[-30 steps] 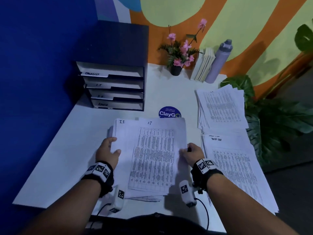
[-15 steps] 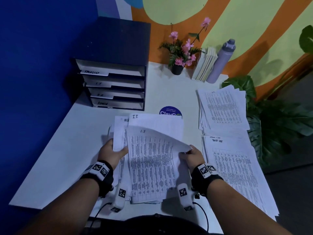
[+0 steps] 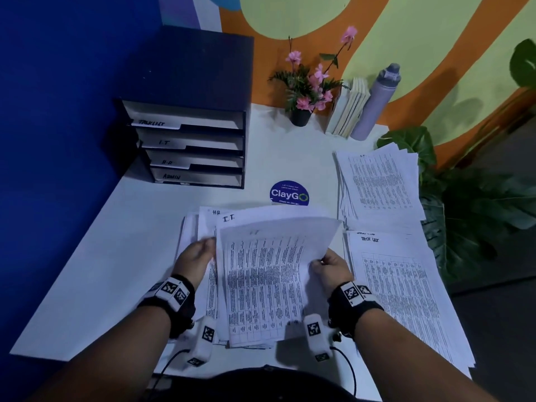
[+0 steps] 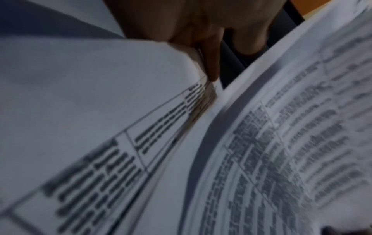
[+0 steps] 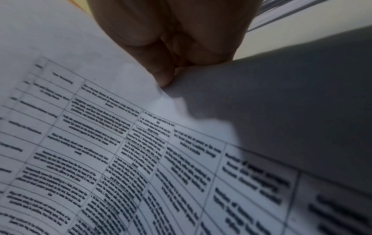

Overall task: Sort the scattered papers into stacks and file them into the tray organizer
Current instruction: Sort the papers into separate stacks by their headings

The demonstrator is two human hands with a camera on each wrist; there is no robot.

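Observation:
A loose pile of printed sheets (image 3: pixel 211 288) lies in front of me on the white table (image 3: pixel 101 256). My right hand (image 3: pixel 317 262) pinches the right edge of the top sheet (image 3: pixel 266 274), headed I.T., which bows up off the pile; the pinch shows close up in the right wrist view (image 5: pixel 169 76). My left hand (image 3: pixel 207 248) grips the pile's left edge, fingers against the sheet edges (image 4: pixel 211 66). Sheets headed H.R (image 3: pixel 216 212) and I.T. (image 3: pixel 255 217) peek out behind. The dark tray organizer (image 3: pixel 185 82) stands at the back left, slots labelled TASKLIST, I.T, H.R, ADMIN.
Two sorted stacks lie at the right: one far (image 3: pixel 380 181), one headed TASK LIST (image 3: pixel 400 285) near the table's edge. A ClayGo sticker (image 3: pixel 289 193), flower pot (image 3: pixel 300 117), books (image 3: pixel 348 108) and bottle (image 3: pixel 377 103) sit behind. A leafy plant (image 3: pixel 470 204) stands right of the table.
My right hand has lifted the top I.T. sheet, which now curves up off the pile. My left hand moved in to the pile's left edge, and sheets headed H.R and I.T. came into view.

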